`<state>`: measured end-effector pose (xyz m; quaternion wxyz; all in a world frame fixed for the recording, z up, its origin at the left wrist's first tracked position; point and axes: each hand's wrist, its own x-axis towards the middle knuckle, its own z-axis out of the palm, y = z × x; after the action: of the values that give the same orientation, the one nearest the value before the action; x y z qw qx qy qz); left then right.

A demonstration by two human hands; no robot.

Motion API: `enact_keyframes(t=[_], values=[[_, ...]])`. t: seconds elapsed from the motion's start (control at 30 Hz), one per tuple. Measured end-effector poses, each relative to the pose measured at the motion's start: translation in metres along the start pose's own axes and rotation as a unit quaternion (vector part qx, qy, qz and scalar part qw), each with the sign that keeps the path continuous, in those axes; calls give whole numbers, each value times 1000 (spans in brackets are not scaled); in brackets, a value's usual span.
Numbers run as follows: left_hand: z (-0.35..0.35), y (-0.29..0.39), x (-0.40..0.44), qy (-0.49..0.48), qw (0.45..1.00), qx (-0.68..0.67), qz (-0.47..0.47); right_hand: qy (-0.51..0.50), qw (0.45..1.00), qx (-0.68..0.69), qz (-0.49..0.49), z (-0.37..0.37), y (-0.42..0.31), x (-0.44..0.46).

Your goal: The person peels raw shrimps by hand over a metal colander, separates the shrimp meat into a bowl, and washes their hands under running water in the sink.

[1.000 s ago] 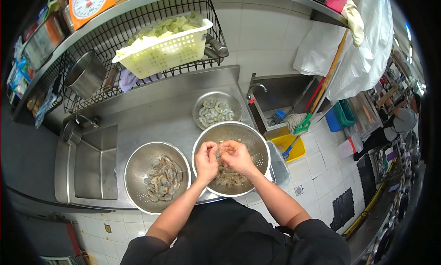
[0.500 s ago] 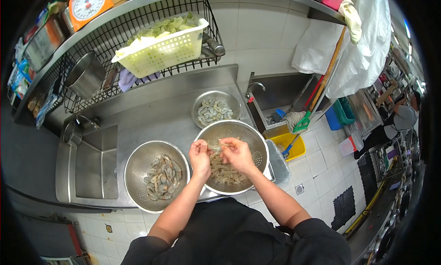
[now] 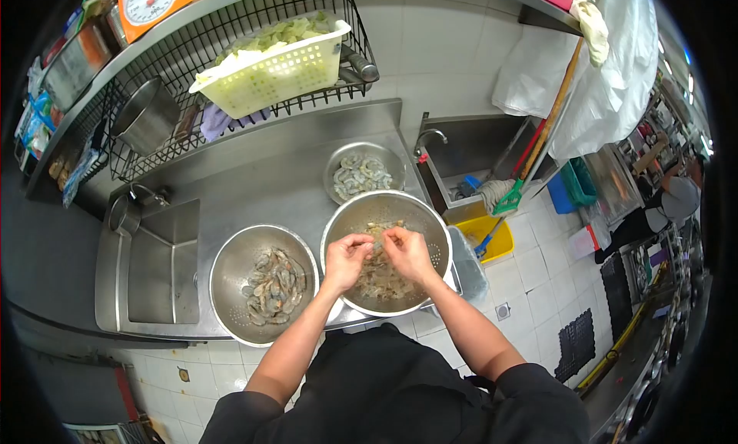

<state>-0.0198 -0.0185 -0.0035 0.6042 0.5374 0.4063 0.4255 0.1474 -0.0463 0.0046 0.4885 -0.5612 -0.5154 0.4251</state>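
My left hand (image 3: 347, 261) and my right hand (image 3: 407, 253) are held close together over a perforated steel colander (image 3: 332, 221). Both have their fingers pinched. Between the fingertips is a small greyish shrimp (image 3: 376, 249), mostly covered by the fingers. Beneath them, brownish shrimp shells (image 3: 382, 286) lie in the colander. To the left, a second colander (image 3: 225, 271) holds a heap of unpeeled grey shrimp (image 3: 274, 286). Behind my hands, a smaller steel bowl (image 3: 333, 165) contains pale peeled shrimp (image 3: 361, 176).
A steel sink (image 3: 162, 259) is at the left end of the counter. Above hangs a wire rack (image 3: 296, 25) with a basket of cut greens (image 3: 269, 73). At right are a floor sink (image 3: 469, 148), mop handles (image 3: 555, 106) and a yellow bucket (image 3: 501, 242). Another person (image 3: 669, 202) stands far right.
My fingertips have come slightly lower and both hands have turned a little over the shell colander. The view has shifted slightly.
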Motion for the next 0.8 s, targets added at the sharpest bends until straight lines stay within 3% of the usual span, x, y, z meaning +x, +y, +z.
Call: enact_keyframes(t=[0.07, 0.1, 0.17, 0.2, 0.27, 0.4, 0.43, 0.47, 0.53, 0.7, 0.8], values=[[-2, -2, -1, 1, 1000, -13, 8, 54, 989, -129, -40, -3, 7, 5], [-3, -1, -1, 3, 1000, -27, 16, 56, 989, -128, -40, -6, 11, 8], [-4, 1, -1, 2, 1000, -22, 14, 69, 945, -259, -187, -15, 18, 14], [-5, 2, -2, 3, 1000, -18, 12, 70, 945, -259, -188, -17, 17, 11], [-4, 2, -4, 9, 1000, -5, 9, -8, 822, -552, -137, -21, 14, -1], [-1, -2, -6, 21, 1000, 6, 21, 39, 872, -437, -218, -19, 21, 4], [-1, -3, -7, 22, 1000, 6, 20, -25, 977, -188, -97, -15, -1, 2], [-1, -3, -8, 20, 1000, 5, 24, -85, 993, 78, 34, -11, -13, 0], [1, -4, -7, 14, 999, 5, 28, -92, 995, 36, 2, -8, -10, 0], [6, 12, -13, 59, 968, 229, 85, -57, 995, -70, -39, 2, -19, -3], [6, 11, -12, 76, 966, 231, 90, -47, 991, -109, -67, 5, -22, -4]])
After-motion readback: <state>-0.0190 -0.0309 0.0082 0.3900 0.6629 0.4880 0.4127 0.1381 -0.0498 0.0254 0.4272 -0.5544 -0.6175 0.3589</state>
